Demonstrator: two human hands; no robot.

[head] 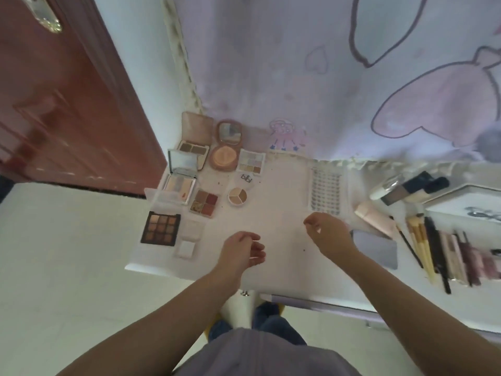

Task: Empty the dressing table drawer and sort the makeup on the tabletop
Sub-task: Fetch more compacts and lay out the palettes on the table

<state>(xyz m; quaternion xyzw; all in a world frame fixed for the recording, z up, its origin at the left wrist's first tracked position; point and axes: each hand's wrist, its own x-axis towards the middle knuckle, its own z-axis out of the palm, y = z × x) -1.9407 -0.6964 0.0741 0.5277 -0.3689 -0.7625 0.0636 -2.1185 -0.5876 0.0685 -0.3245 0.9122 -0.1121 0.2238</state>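
The head view is directed down at the white tabletop [282, 191] of the dressing table, over which both bare hands are held. The left hand [240, 249] is seen with its fingers loosely curled, and nothing is held in it. The right hand [326, 233] is also relaxed and half curled, with no object between the fingers; whether the fingertips touch the surface cannot be told.

Much of the makeup is already laid out. On the left side the palettes are grouped close together: a dark square eyeshadow palette with brown tones [160, 227], a small red and brown four-pan palette [204, 203], a round three-part cream pot [237, 196], a pale multi-pan palette [251, 162] and a round peach powder compact with its mirror lid open [224, 156]. Near the right hand a clear tray of false lashes [325, 191] is placed alone. Further right, wooden-handled brushes [420, 245] and slim pink tubes [466, 256] are lined up side by side, beside a white tray [444, 202].

The sorting is judged to be far advanced. The drawer is not clearly visible, so it cannot be said whether anything is left inside.
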